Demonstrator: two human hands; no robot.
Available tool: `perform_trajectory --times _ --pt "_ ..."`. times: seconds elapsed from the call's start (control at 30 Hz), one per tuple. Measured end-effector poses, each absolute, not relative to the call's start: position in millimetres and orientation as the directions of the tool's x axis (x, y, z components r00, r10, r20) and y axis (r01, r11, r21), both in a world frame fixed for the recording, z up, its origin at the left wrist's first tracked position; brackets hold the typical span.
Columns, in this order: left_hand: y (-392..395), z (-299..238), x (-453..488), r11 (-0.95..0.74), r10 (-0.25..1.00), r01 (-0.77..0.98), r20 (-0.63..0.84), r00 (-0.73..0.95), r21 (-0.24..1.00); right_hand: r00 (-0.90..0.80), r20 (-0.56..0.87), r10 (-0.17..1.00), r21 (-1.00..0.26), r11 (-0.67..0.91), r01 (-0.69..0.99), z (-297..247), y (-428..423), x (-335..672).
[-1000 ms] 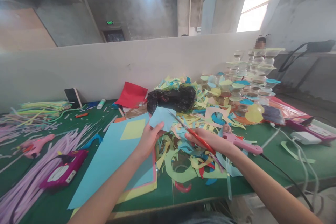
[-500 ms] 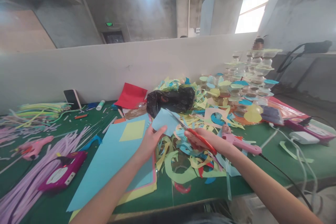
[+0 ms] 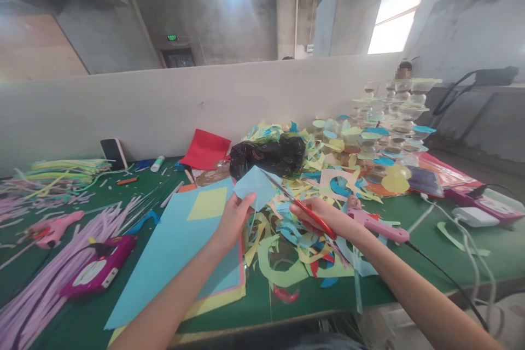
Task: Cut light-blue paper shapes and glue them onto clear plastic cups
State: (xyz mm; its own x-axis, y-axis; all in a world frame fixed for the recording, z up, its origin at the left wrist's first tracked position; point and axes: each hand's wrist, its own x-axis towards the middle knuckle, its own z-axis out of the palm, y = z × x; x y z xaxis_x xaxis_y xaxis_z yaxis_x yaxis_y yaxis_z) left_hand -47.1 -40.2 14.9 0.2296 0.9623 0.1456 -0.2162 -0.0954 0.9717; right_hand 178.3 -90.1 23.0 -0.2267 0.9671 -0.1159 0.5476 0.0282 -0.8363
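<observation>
My left hand (image 3: 233,217) pinches a small light-blue piece of paper (image 3: 255,186) and holds it up above the green table (image 3: 410,213). My right hand (image 3: 324,217) grips red-handled scissors (image 3: 301,206), whose blades point up and left into the right edge of that paper. Under both hands lies a heap of blue, yellow and red paper offcuts (image 3: 295,246). A stack of large coloured sheets (image 3: 180,240), light blue on top with a yellow square on it, lies under my left forearm.
A pink glue gun (image 3: 375,221) with a black cord lies right of my right hand. A black plastic bag (image 3: 268,154), red paper (image 3: 205,149), a phone (image 3: 114,153), purple pipe cleaners (image 3: 53,279), a magenta device (image 3: 98,268) and stacked cups (image 3: 389,126) crowd the table. A person sits far right.
The blue paper has turned a little in my left hand, and the scissors have shifted slightly along its edge. Both arms stay in much the same place.
</observation>
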Motion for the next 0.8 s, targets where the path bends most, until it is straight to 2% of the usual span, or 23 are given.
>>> perform_trajectory --times 0.1,0.17,0.3,0.5,0.8 --pt "-40 14 -48 -0.108 0.961 -0.201 0.154 0.228 0.974 -0.268 -0.012 0.963 -0.788 0.156 0.595 20 -89 182" --pt "-40 14 -49 -0.122 0.963 -0.165 0.157 0.221 0.979 -0.29 -0.007 0.957 -0.763 0.183 0.62 16 -88 184" --pt "-40 13 -51 -0.151 0.966 -0.054 0.159 0.203 0.987 -0.331 -0.063 0.941 -0.755 0.172 0.633 15 -86 185" --pt "-41 13 -52 -0.178 0.962 0.097 0.153 0.225 0.979 -0.376 -0.059 0.925 -0.786 0.19 0.589 23 -87 183" --pt "-44 19 -50 -0.207 0.962 0.17 0.168 0.216 0.964 -0.339 -0.12 0.933 -0.863 0.071 0.501 6 -78 186"
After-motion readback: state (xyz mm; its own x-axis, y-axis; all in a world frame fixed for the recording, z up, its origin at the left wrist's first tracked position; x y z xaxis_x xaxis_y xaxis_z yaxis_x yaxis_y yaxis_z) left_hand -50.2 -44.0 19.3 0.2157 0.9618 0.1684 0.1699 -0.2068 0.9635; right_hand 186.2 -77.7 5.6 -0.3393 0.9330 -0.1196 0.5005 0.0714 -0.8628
